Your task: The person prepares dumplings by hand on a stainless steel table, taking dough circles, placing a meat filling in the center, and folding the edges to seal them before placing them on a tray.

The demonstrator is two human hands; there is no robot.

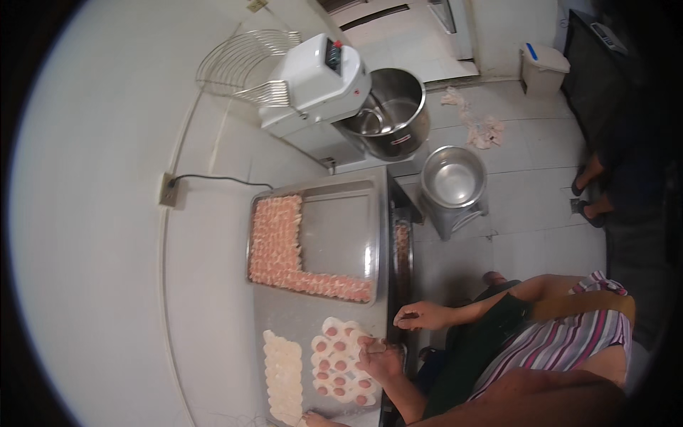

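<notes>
Over a spread of thin round dough wrappers (pixel 349 384), my left hand (pixel 381 360) has its fingers curled around a small pale piece (pixel 376 348), too blurred to name. Several wrappers carry small pink lumps of filling (pixel 340 365). My right hand (pixel 424 315) hovers by the table's edge with bent fingers; whether it holds anything cannot be made out. Farther off lies a floury strip of overlapping wrappers (pixel 283 376). Beyond my hands, a metal tray (pixel 341 235) bears tight rows of pink-topped dumplings (pixel 275 240) along two sides, its bare bottom showing elsewhere.
Another person's hand (pixel 315 419) touches the wrapper strip's near end. A white spiral mixer (pixel 320 80) with a steel bowl (pixel 397 125) stands past the steel table (pixel 315 312). A metal pot (pixel 453 176) sits on a stool (pixel 448 221). Crumpled cloth (pixel 485 131) lies on the floor.
</notes>
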